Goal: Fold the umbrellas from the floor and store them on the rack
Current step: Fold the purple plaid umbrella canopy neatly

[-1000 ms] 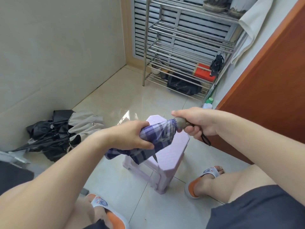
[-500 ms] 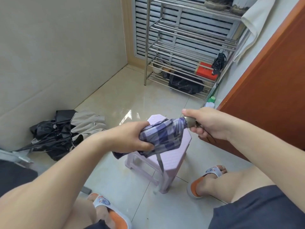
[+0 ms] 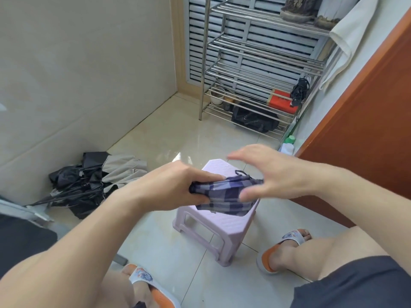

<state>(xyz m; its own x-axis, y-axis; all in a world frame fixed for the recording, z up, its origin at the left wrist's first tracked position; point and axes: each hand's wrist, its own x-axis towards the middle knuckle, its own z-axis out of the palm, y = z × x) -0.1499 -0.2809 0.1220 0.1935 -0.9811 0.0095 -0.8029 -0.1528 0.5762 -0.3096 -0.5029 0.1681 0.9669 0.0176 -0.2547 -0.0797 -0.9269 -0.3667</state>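
A collapsed purple plaid umbrella (image 3: 226,194) is held level over a lilac plastic stool (image 3: 213,227). My left hand (image 3: 175,185) grips its left end, fingers curled round the fabric. My right hand (image 3: 266,172) hovers at the umbrella's right end with fingers spread, its thumb against the cloth, and hides the handle. A pile of dark and beige unfolded umbrellas (image 3: 89,181) lies on the floor by the left wall. The steel rack (image 3: 262,70) stands at the back against the louvred panel.
The rack's low shelves hold a red box (image 3: 281,101), a black bag (image 3: 253,121), a white pot (image 3: 216,97) and a cable bundle (image 3: 300,90). An orange-brown door (image 3: 364,121) is on the right. My feet in orange slippers flank the stool.
My right hand let go of the umbrella's handle and opened, moving above the right end. The umbrella shortened and dropped lower over the stool. My left hand keeps its grip.
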